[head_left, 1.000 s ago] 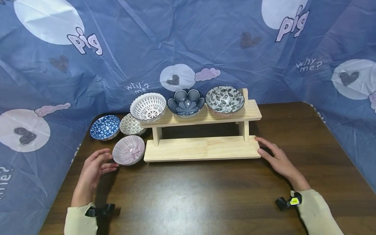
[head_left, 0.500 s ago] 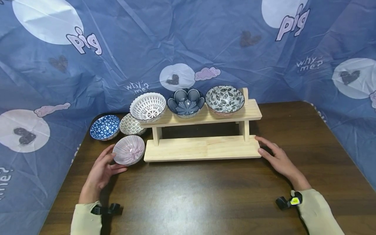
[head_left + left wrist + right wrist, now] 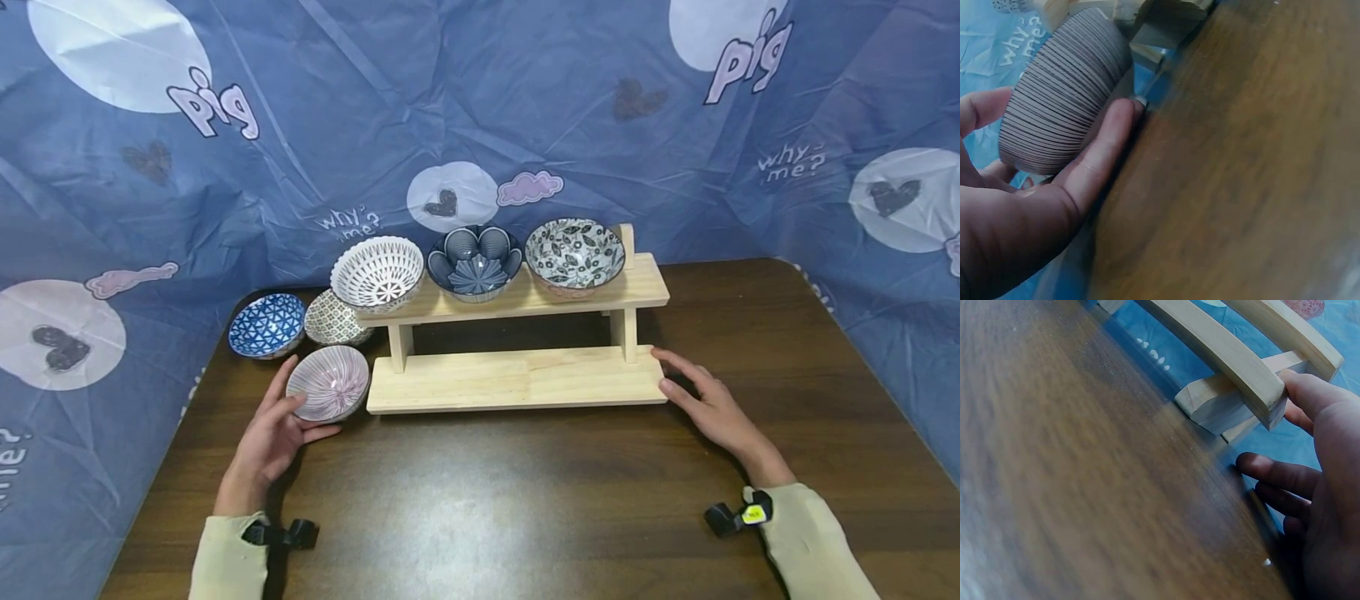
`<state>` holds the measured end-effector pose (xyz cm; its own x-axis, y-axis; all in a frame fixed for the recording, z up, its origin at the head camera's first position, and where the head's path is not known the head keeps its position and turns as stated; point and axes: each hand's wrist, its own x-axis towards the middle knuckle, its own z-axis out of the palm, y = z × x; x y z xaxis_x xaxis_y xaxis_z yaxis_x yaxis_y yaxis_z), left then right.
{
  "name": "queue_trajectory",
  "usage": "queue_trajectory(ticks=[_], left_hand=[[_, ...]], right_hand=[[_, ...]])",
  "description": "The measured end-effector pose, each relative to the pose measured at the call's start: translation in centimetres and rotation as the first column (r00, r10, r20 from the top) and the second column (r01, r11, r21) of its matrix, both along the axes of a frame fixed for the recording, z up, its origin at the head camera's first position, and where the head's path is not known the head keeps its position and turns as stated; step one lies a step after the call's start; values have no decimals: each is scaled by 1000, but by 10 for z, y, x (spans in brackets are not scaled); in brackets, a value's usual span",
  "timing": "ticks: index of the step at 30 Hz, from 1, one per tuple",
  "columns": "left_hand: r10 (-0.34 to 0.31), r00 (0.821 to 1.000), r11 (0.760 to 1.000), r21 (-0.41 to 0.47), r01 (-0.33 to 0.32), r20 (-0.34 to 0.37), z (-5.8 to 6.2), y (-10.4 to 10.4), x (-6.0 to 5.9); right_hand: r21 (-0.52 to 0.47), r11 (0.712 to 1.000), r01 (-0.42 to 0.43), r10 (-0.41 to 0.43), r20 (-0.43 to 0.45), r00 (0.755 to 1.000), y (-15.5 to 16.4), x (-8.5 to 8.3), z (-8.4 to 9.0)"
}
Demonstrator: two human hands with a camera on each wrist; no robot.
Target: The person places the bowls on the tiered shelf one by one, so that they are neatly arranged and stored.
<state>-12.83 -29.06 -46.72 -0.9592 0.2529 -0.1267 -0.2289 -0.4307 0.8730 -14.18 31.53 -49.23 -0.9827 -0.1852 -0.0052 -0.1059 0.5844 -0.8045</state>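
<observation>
In the head view, a pale bowl with thin purple stripes (image 3: 327,383) stands on the table left of a two-level wooden stand (image 3: 517,379). My left hand (image 3: 266,446) grips its left side, one digit over the rim and another low along the near side. The left wrist view shows the bowl's dark-lined outside (image 3: 1066,94) between the thumb and fingers. My right hand (image 3: 716,417) touches the right end of the stand's lower shelf with thumb and index finger. The right wrist view shows the thumb (image 3: 1310,394) against the board's end, the other fingers loosely bent below.
On the upper shelf sit a white patterned bowl (image 3: 377,275), a dark blue petal bowl (image 3: 475,265) and a leaf-patterned bowl (image 3: 574,254). A blue triangle-patterned bowl (image 3: 267,327) and a beige patterned bowl (image 3: 335,318) stand behind the striped one. Blue printed cloth (image 3: 480,108) hangs behind.
My left hand has moved right and closed around the striped bowl's side from beside it. The bowl stays about where it was. My right hand has kept its place.
</observation>
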Motion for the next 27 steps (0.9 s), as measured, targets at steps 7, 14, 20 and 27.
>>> queue_trajectory(ticks=[7,14,20,27], left_hand=[[-36,997,985,165,47,-68,-9,-3,-1],[-74,991,943,316,107,-116,-17,-9,-3],[-71,992,928,357,104,-104,-18,-10,-2],[-59,993,931,353,92,-104,-15,-11,1]], right_hand=[[-1,1000,2,-2,-13,1000,0,0,-1],[0,1000,2,-2,-9,1000,0,0,-2],[-5,1000,0,0,-19,1000,-1,0,-2],[-7,1000,-5,5,-27,1000,-1,0,-1]])
